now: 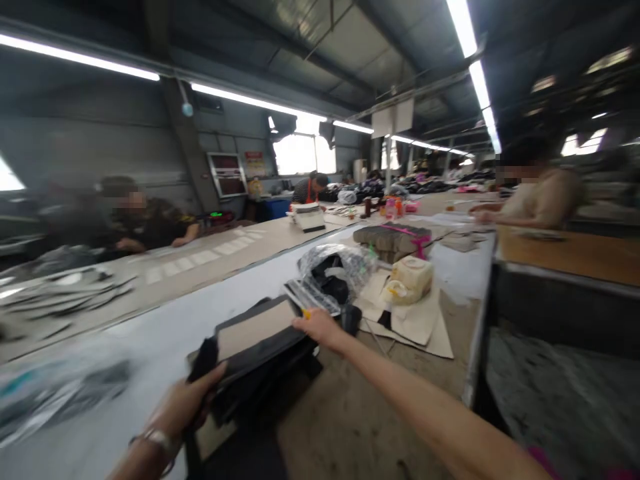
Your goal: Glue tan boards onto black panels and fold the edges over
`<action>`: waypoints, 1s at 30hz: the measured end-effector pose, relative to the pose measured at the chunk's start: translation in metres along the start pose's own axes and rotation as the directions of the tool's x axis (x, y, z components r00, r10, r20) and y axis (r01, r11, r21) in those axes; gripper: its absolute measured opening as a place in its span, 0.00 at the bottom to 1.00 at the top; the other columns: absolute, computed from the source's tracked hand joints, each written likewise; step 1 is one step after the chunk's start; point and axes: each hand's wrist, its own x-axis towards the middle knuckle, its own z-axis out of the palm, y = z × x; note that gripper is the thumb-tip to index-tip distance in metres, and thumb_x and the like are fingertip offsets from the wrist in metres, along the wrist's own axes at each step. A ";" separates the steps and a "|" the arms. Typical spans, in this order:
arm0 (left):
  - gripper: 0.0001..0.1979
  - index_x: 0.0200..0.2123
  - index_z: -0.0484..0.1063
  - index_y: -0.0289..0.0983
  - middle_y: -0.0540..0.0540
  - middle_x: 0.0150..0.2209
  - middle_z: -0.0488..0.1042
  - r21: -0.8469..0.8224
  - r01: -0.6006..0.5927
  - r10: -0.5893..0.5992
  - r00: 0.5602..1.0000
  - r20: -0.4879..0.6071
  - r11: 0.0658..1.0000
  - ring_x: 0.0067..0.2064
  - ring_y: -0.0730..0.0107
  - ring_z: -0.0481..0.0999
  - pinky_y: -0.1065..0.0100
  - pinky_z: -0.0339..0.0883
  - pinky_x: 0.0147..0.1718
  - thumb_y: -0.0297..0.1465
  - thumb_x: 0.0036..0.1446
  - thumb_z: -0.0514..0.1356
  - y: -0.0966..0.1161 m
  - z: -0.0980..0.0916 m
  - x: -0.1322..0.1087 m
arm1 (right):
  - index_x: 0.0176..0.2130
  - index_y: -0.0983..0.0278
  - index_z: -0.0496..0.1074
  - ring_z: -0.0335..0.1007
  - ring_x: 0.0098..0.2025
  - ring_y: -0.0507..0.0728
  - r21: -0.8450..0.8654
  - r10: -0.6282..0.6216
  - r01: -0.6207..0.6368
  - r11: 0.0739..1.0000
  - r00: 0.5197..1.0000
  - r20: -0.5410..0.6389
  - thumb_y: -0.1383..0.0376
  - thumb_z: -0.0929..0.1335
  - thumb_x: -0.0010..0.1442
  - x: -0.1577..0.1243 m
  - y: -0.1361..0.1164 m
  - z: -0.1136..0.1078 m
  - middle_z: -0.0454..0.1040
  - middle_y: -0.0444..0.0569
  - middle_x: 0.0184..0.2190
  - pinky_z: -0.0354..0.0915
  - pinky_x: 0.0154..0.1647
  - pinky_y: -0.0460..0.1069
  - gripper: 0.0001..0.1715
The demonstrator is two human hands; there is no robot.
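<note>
A stack of black fabric pieces [270,347] lies at the near side of the table, with a flat beige panel [257,325] on top. My left hand [193,400] is closed around the stack's left end, thumb on top and the other fingers partly hidden. At the far right corner, my right hand [323,328] has its fingers drawn together against the edge. A small yellow thing [306,313] shows at those fingertips; its kind is too blurred to tell. Just beyond is a clear plastic bag [337,270] with black pieces inside.
Cream sheets [425,327] lie at right under a yellowish wrapped package [410,279]. Behind them sits a grey bundle [390,241] tied with pink. Blurred plastic [65,387] lies at left. Co-workers sit or stand at left [155,220], centre back [307,190] and right [540,193].
</note>
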 end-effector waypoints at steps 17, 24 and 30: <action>0.27 0.51 0.66 0.49 0.49 0.47 0.73 0.497 -0.442 0.384 0.897 0.220 0.747 0.49 0.59 0.70 0.64 0.59 0.48 0.25 0.47 0.56 0.028 0.005 -0.010 | 0.18 0.62 0.59 0.58 0.21 0.51 -0.043 -0.108 0.108 0.993 0.994 0.001 0.46 0.61 0.49 0.021 0.019 0.010 0.61 0.41 0.15 0.52 0.23 0.45 0.24; 0.25 0.49 0.69 0.46 0.41 0.41 0.76 0.715 -0.385 0.283 0.922 0.266 0.583 0.43 0.51 0.74 0.58 0.63 0.42 0.24 0.46 0.54 0.035 0.012 -0.001 | 0.18 0.62 0.59 0.58 0.21 0.51 -0.132 -0.111 0.109 0.985 0.994 -0.005 0.47 0.60 0.51 0.021 0.019 0.010 0.62 0.42 0.16 0.52 0.24 0.45 0.24; 0.28 0.56 0.61 0.41 0.39 0.45 0.74 0.775 -0.262 0.229 0.961 0.155 0.575 0.44 0.53 0.73 0.59 0.64 0.42 0.24 0.49 0.52 0.006 -0.010 -0.024 | 0.20 0.63 0.64 0.64 0.24 0.53 -0.224 -0.085 0.083 0.971 0.996 0.000 0.49 0.61 0.52 0.019 0.013 0.007 0.68 0.46 0.20 0.55 0.25 0.45 0.23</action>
